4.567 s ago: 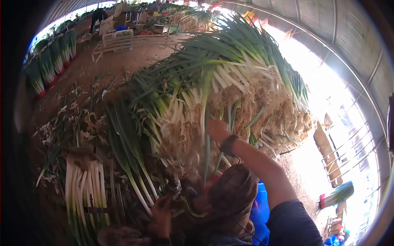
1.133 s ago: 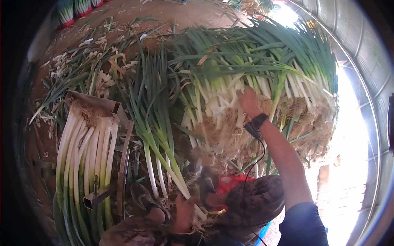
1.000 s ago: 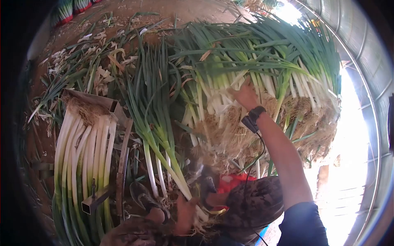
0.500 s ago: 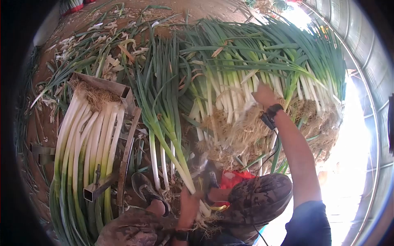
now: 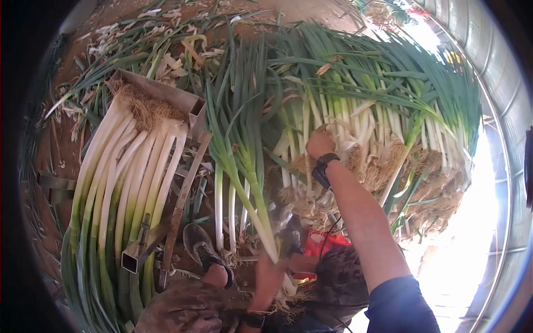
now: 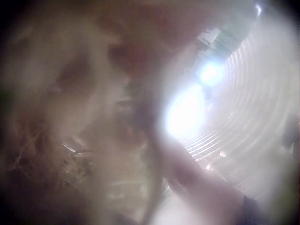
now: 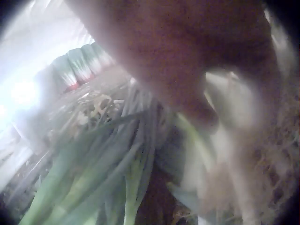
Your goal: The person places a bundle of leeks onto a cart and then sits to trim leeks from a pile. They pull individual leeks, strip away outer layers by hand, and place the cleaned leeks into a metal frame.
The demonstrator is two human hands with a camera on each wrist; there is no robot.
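Note:
In the head view my left hand (image 5: 270, 276) grips the white root ends of a few leeks (image 5: 261, 219), low between the knees, their green leaves pointing up and away. My right hand (image 5: 321, 143) is at the left part of a big leek pile (image 5: 361, 119), among the white stalks above the roots. In the right wrist view the thumb and a finger of this hand (image 7: 201, 61) close around a pale stalk (image 7: 229, 101). The left wrist view is badly blurred; pale stalks and thin roots (image 6: 33, 145) fill its left side.
At the left, a row of leeks (image 5: 119, 183) lies in a metal frame (image 5: 161, 93), roots at its upper end. Loose leaves and peelings (image 5: 172, 66) cover the ground behind. A shoe (image 5: 199, 244) stands beside the frame, and red material (image 5: 327, 244) lies near the right knee.
My right hand has moved left along the pile, from stalks nearer its middle. The left hand keeps its grip on the leeks. The head view has shifted, so the frame and pile appear farther right.

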